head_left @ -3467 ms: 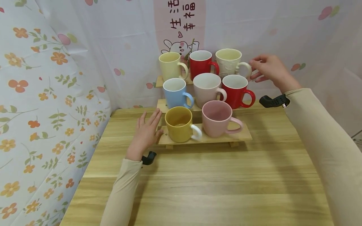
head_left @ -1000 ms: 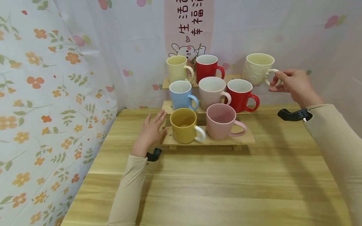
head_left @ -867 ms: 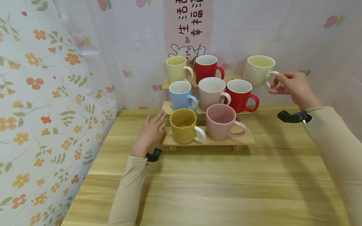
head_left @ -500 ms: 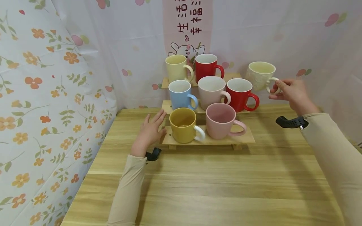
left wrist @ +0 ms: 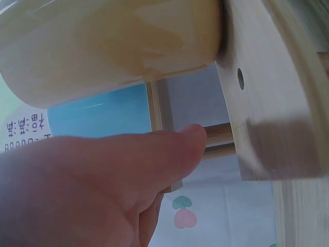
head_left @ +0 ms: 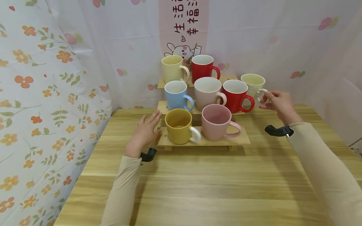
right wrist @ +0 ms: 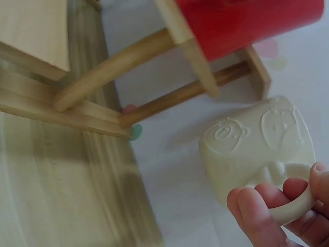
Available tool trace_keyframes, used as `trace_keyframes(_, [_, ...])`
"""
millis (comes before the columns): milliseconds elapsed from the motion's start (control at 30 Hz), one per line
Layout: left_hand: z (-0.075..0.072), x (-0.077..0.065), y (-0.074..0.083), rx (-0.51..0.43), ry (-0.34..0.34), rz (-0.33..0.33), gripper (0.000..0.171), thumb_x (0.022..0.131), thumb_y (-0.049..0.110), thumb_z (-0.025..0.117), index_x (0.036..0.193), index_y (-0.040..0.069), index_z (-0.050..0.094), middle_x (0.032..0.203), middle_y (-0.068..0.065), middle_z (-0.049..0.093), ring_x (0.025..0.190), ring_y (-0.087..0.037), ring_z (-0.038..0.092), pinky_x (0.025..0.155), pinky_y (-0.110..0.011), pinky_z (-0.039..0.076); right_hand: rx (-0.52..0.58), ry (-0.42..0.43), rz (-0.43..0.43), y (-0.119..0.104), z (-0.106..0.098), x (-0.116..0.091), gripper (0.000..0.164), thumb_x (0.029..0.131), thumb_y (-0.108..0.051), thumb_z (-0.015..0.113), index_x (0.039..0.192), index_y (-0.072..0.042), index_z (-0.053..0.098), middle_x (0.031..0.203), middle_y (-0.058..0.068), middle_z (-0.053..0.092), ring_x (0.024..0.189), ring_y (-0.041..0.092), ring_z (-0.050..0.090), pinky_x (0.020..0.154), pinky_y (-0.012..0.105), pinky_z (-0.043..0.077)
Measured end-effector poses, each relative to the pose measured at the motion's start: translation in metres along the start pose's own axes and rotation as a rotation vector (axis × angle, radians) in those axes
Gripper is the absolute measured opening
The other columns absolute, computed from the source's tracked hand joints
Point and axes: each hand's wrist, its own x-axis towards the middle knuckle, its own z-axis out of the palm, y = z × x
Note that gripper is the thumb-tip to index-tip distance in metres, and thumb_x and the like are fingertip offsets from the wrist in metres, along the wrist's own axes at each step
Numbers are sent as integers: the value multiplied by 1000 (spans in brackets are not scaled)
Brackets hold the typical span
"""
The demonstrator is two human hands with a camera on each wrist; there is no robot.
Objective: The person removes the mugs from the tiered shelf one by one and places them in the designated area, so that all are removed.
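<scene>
My right hand (head_left: 280, 103) grips the handle of a cream mug (head_left: 253, 81) with raised animal shapes on its side, plain in the right wrist view (right wrist: 257, 139). The mug hangs off the right end of a wooden three-tier rack (head_left: 245, 135), partly hidden behind a red mug (head_left: 235, 95) on the middle tier. At the rack's left side my left hand (head_left: 142, 135) rests with its fingers fairly straight, close to the mustard mug (head_left: 178, 127) with a white handle. The left wrist view shows its thumb (left wrist: 175, 149) beside the rack's frame.
The front tier also bears a pink mug (head_left: 216, 124). Blue (head_left: 176, 95) and pale pink (head_left: 207, 94) mugs share the middle tier; a yellow mug (head_left: 172, 69) and another red mug (head_left: 202, 69) stand on top. A printed curtain (head_left: 127, 47) closes off the back and left.
The cream mug stood at the top tier's right end; my right hand took its handle, carried it out to the right, then lowered it. The left hand stays at the rack.
</scene>
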Motion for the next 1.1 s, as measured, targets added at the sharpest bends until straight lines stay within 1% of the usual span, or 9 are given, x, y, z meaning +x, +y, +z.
trace_keyframes(100, [-1,0,0,7,4,9,70,97,25,55,155,18,15,162,2,8,144,-48,3,111,-68,14,-16,-4,5,7,6,0,20,98,-24,52,89,-10,64,69,-7,63,61,6,67,64,24,58])
trace_keyframes(167, [-2,0,0,14,7,20,70,97,25,55,155,17,16,162,1,9,144,-47,3,112,-67,14,-17,-2,14,12,9,0,22,98,-23,52,97,-4,62,69,-7,63,61,6,67,64,25,58])
trace_keyframes(233, [-2,1,0,25,12,32,70,97,25,55,155,16,16,162,0,10,145,-46,3,113,-65,13,-15,-1,17,17,11,0,24,98,-22,51,100,0,61,69,-7,62,61,6,66,63,25,58])
trace_keyframes(300, [-2,2,0,27,15,38,70,97,25,56,154,16,16,162,0,10,145,-45,3,114,-64,12,4,3,13,20,14,0,22,98,-20,51,95,-2,63,68,-6,61,59,6,66,61,25,58])
trace_keyframes(400, [-2,2,0,23,15,36,70,97,25,55,154,16,16,162,0,10,145,-46,3,114,-63,11,47,1,16,25,18,2,23,98,-19,51,81,-12,65,66,-4,60,56,8,66,59,24,58])
trace_keyframes(533, [-2,1,0,13,15,15,70,97,24,55,155,16,17,162,1,10,144,-48,3,112,-67,12,37,-3,31,30,23,3,28,98,-20,52,73,-22,64,66,-3,59,56,8,66,60,25,58])
trace_keyframes(767, [-3,0,-1,7,11,5,69,97,23,55,154,18,17,162,2,10,144,-49,4,111,-68,12,101,-14,73,41,29,1,28,98,-17,51,74,-18,64,68,1,59,56,10,67,60,24,58])
trace_keyframes(900, [-3,-2,-1,4,18,11,67,98,23,54,154,19,18,162,4,12,143,-49,6,110,-69,14,82,-12,75,47,33,-1,30,100,-16,48,74,-19,63,68,-1,60,56,8,66,60,23,58])
trace_keyframes(1100, [-2,-2,0,9,33,18,68,97,23,55,154,17,19,161,3,13,143,-49,5,111,-67,15,202,-16,73,53,38,0,33,100,-11,46,73,-19,64,63,-2,63,54,6,65,57,21,57])
